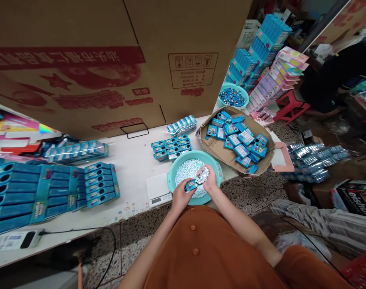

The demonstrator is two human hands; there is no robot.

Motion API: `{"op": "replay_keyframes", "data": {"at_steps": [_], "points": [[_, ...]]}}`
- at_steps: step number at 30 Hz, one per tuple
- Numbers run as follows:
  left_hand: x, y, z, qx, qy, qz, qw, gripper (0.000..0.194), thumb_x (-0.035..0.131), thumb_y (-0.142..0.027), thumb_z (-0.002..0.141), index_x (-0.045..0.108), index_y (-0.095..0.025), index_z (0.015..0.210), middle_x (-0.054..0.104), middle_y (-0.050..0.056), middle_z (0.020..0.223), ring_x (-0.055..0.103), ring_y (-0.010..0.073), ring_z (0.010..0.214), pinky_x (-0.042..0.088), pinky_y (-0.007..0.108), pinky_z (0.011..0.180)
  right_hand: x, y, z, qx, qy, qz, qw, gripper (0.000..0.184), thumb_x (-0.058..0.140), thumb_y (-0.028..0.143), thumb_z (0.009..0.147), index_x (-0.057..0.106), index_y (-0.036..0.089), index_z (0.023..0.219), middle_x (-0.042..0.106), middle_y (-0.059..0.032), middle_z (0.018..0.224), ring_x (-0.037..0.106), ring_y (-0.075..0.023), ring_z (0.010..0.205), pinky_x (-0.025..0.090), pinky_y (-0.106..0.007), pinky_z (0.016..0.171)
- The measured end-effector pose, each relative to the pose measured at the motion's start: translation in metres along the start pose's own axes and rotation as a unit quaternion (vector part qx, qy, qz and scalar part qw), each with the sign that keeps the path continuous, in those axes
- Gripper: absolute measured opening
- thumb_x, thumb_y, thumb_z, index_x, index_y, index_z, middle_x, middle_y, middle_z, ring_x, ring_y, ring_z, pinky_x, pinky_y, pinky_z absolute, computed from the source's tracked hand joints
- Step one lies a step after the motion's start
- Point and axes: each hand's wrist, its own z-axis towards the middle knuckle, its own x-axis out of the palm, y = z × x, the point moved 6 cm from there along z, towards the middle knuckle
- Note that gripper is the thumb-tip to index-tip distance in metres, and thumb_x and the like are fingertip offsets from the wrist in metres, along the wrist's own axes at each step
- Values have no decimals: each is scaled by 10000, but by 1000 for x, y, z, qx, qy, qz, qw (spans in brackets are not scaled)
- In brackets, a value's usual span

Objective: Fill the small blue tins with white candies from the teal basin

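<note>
Filling looks like the step in hand: the left hand (183, 196) has its fingers clamped on a small blue box (190, 185) over the basin (207, 155); the right hand (211, 180) curls its fingers around white pellets (203, 175) beside it. Tipping them in calls for a steady box.

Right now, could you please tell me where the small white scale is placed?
In the head view, the small white scale sits near the front edge of the white table, immediately left of the turquoise basin.
</note>
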Motion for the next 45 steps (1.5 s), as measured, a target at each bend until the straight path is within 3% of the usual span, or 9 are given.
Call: {"op": "replay_keyframes", "data": {"at_steps": [6, 11, 17, 21, 27, 35, 45], "points": [[2, 6, -2, -42, -9, -41, 998, 414, 683, -395, 690, 606, -226, 1061, 667, 41, 1081, 609, 231, 1018, 463, 351, 884, 2, -3, 1, -15, 7, -21, 1000, 265, 578, 395, 726, 489, 208, 561, 454, 37, 485, 467, -127, 496, 438, -269, 547], [1, -3, 0, 33, -9, 15, 999, 379, 667, -345, 715, 607, -230, 1071, 651, 47, 1122, 584, 226, 1070, 428, 359, 942, -2, -4, 2, -42, -8, -60, 997, 187, 593, 319, 698, 518, 190, 586, 499, 31, 542, 467, -111, 500, 411, -245, 514], [1, 3, 1, -12, -20, -3, 1000, 406, 672, -386, 701, 608, -237, 1074, 666, 41, 1092, 611, 234, 1020, 470, 362, 880, -1, -4, 2, -70, 2, -102, 992, 176, 578, 313, 710, 544, 185, 594, 523, 24, 568, 490, -118, 535, 406, -244, 536], [2, -4, 1, 43, -9, 20, 999, 389, 669, -321, 703, 614, -242, 1080, 654, 45, 1126, 589, 231, 1066, 440, 362, 934, -2, -2, 2, -92, -13, -114, 989, 220, 559, 345, 727, 533, 189, 575, 509, 25, 550, 479, -118, 519, 399, -249, 538], [3, 9, 3, -55, -18, -29, 998, 435, 683, -422, 678, 614, -238, 1066, 668, 33, 1090, 614, 238, 1002, 468, 358, 874, 1, -2, 1, -83, -2, -145, 986, 260, 559, 385, 739, 533, 193, 566, 513, 22, 533, 471, -124, 498, 388, -261, 527], [3, 8, 4, -46, -18, -66, 997, 425, 683, -398, 678, 617, -231, 1063, 665, 34, 1088, 607, 226, 1013, 453, 348, 897, 12, 3, -5, -142, 46, -187, 971, 309, 521, 364, 778, 578, 189, 530, 572, -3, 555, 525, -143, 548, 413, -281, 604], [1, 10, 8, -42, -27, -83, 995, 427, 692, -389, 665, 626, -227, 1055, 660, 45, 1097, 592, 237, 1050, 438, 377, 929, 14, 2, -2, -119, 12, -189, 975, 347, 535, 424, 778, 550, 185, 527, 544, 7, 525, 502, -122, 508, 388, -255, 548]]}}
